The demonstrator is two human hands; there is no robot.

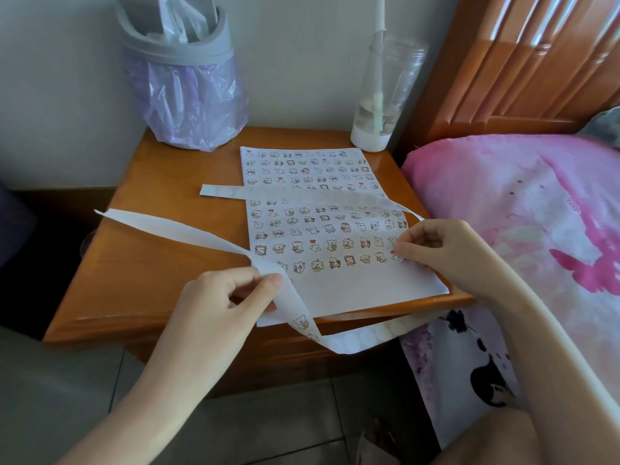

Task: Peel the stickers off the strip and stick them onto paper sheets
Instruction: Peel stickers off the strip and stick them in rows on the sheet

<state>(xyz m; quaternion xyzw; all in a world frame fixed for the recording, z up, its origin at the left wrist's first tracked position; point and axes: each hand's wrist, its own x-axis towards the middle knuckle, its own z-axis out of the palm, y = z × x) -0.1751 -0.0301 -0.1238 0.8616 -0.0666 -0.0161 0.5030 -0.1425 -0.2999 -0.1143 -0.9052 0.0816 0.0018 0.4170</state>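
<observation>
The left hand (228,297) is pinching the strip (188,229) at lower centre of the frame, where the limp, feather-light backing is twisting and sagging past the front edge of the table (151,250). The right hand (446,250), fingers curled, seems to be pinching a sticker (396,256) at the right edge of the paper sheet (352,286). Thin and floppy, the sticker is probably handling best when taken by a bare corner.

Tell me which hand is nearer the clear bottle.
Right. The right hand pinches a sticker at the sheet's right edge, in front of the bottle; the left hand pinches the strip at the sheet's near-left corner, farther away.
</observation>
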